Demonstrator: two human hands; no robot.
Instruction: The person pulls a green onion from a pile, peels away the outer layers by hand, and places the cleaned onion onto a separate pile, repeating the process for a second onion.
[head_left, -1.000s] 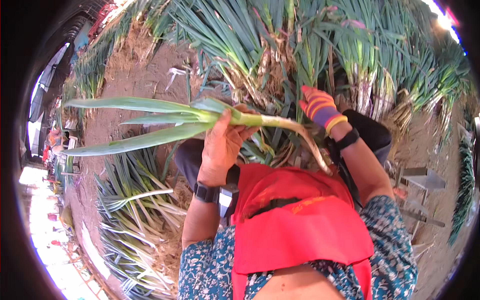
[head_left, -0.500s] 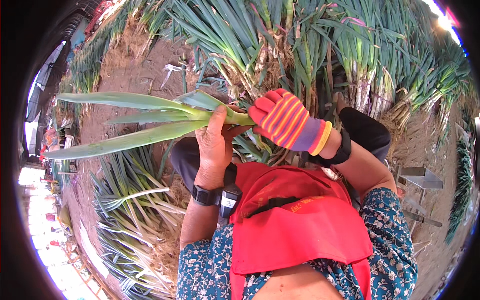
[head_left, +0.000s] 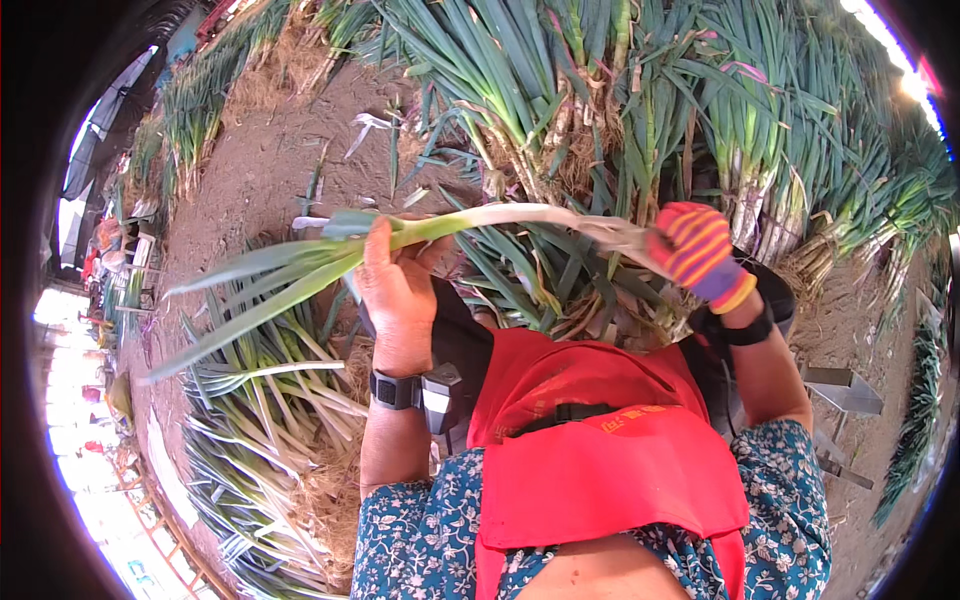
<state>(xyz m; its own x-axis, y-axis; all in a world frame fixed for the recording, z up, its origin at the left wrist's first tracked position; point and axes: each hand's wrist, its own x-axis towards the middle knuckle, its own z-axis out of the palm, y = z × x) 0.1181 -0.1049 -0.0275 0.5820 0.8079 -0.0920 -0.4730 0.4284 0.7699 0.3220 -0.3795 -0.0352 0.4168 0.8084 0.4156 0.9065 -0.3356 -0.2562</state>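
With left-hand fingers [head_left: 378,245], clamping the leek [head_left: 480,217] at its leaf base [head_left: 408,235], beyond red apron [head_left: 600,475]; with gloved right-hand fingers [head_left: 682,224], gripping its far end [head_left: 638,243], since slid from mid-stem, apparently stripping skin [head_left: 610,234] off white shank [head_left: 530,212].

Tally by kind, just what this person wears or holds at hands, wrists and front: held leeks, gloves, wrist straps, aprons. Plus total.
Held leek: 1, in the left hand
Striped glove: 1, on the right hand
Black wrist straps: 2, one per wrist
Red apron: 1
Total: 5
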